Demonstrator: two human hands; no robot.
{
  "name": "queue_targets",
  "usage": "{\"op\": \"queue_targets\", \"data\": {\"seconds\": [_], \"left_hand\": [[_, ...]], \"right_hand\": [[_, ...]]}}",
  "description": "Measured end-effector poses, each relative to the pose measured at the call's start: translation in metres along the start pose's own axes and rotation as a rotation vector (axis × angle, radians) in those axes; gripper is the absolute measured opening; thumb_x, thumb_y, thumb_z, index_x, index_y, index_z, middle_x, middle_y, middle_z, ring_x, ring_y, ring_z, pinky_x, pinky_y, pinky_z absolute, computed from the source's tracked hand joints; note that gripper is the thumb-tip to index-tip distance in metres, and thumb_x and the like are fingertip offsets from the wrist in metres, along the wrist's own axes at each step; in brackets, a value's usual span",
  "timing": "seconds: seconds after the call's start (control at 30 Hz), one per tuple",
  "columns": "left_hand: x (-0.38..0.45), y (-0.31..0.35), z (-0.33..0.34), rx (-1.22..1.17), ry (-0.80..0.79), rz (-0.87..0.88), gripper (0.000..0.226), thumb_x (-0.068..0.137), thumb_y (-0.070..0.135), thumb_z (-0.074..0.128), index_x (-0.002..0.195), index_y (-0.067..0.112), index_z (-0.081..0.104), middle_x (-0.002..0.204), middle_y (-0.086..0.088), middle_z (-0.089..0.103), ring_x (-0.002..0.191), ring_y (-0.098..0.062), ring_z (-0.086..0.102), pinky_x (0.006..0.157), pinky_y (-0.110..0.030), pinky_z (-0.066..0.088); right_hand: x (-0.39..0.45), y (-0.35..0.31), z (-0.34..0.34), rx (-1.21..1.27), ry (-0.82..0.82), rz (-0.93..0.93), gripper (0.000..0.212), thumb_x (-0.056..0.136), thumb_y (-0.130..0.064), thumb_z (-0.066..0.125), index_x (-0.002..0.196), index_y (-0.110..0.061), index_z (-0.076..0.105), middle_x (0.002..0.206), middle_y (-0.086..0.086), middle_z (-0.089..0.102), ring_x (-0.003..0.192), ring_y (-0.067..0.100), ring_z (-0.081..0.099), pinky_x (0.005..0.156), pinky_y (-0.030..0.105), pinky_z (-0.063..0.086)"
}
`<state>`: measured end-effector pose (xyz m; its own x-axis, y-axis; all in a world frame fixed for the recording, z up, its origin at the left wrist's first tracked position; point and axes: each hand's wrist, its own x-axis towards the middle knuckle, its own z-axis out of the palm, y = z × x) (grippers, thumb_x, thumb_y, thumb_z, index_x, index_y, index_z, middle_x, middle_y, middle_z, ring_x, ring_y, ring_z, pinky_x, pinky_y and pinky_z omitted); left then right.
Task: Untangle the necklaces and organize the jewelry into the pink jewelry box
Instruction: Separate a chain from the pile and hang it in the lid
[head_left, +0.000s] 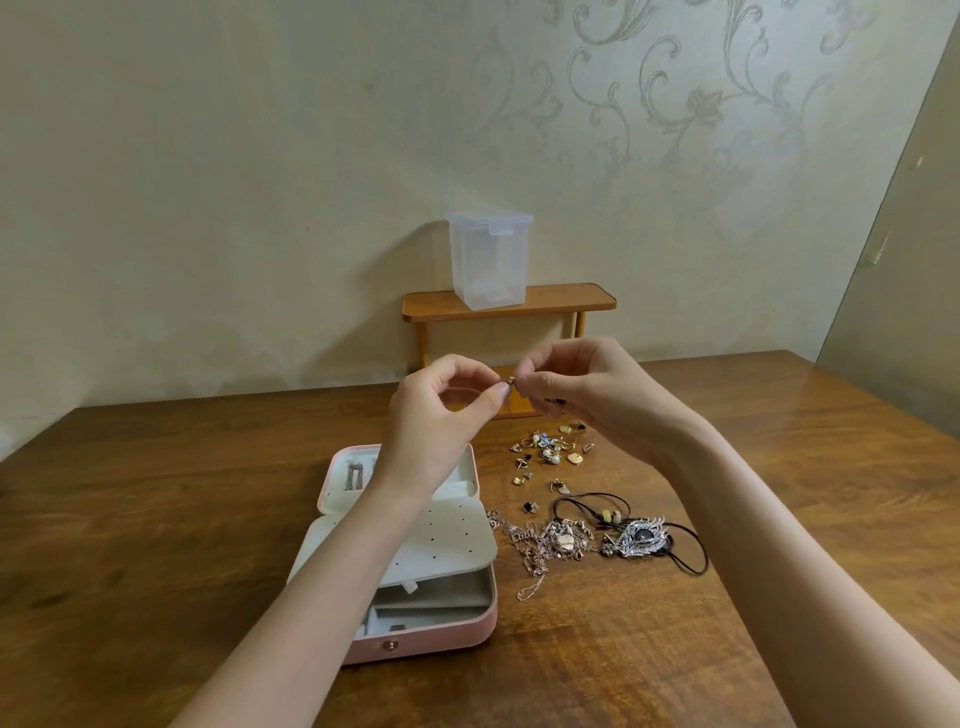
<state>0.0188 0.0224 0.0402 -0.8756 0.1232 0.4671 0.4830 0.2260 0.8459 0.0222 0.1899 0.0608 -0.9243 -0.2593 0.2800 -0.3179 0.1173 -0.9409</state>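
Raised above the table, my left hand (447, 410) and my right hand (582, 395) meet fingertip to fingertip and both pinch one small gold earring (511, 381). Below them the pink jewelry box (415, 642) lies open, its white perforated flap (457, 540) folded over the lower tray; a silver piece (355, 475) sits in the lid. To the right of the box lie scattered earrings (545, 454), a tangle of thin gold necklaces (540, 545) and a silver feather pendant (641, 535) on a black cord.
A small wooden stand (509, 301) rises at the back of the brown table (156, 519) against the wall, with a clear plastic lidded container (489, 260) on top. A panel leans at the right edge.
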Motion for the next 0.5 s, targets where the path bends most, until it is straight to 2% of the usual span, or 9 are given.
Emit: {"op": "queue_targets", "data": {"seconds": [0.1,0.23,0.37,0.5], "left_hand": [[0.0000,-0.0017,0.0009,0.083,0.057,0.055,0.009,0.082,0.019,0.070,0.078,0.024,0.064,0.076,0.008,0.065,0.072,-0.002,0.059,0.066,-0.015,0.050],[-0.0024,0.0022,0.0012,-0.010,0.017,-0.002,0.005,0.082,0.017,0.070,0.079,0.022,0.069,0.075,0.006,0.069,0.070,0.001,0.062,0.067,-0.012,0.050],[-0.0022,0.0045,0.0005,-0.051,0.047,-0.033,0.011,0.082,0.014,0.070,0.078,0.024,0.069,0.076,0.006,0.069,0.070,0.001,0.063,0.066,-0.011,0.050],[-0.0016,0.0049,-0.0002,0.064,0.068,0.059,0.015,0.082,0.013,0.070,0.076,0.027,0.067,0.074,0.012,0.067,0.072,0.001,0.063,0.065,-0.010,0.050]], "right_hand": [[0.0009,0.0027,0.0031,0.046,0.008,0.004,0.007,0.086,-0.002,0.061,0.080,-0.003,0.064,0.058,-0.003,0.059,0.054,0.008,0.049,0.055,0.016,0.043],[0.0012,0.0043,0.0057,0.074,0.025,-0.001,0.006,0.087,-0.003,0.060,0.081,-0.004,0.063,0.062,-0.001,0.059,0.055,0.008,0.051,0.057,0.017,0.043],[0.0007,0.0038,0.0063,0.032,0.019,-0.016,0.007,0.087,-0.004,0.061,0.081,-0.003,0.063,0.060,-0.003,0.058,0.054,0.008,0.050,0.057,0.018,0.044],[0.0003,0.0035,0.0063,-0.035,0.007,-0.028,0.006,0.087,-0.005,0.062,0.081,-0.004,0.064,0.058,-0.005,0.057,0.055,0.009,0.050,0.058,0.018,0.044]]}}
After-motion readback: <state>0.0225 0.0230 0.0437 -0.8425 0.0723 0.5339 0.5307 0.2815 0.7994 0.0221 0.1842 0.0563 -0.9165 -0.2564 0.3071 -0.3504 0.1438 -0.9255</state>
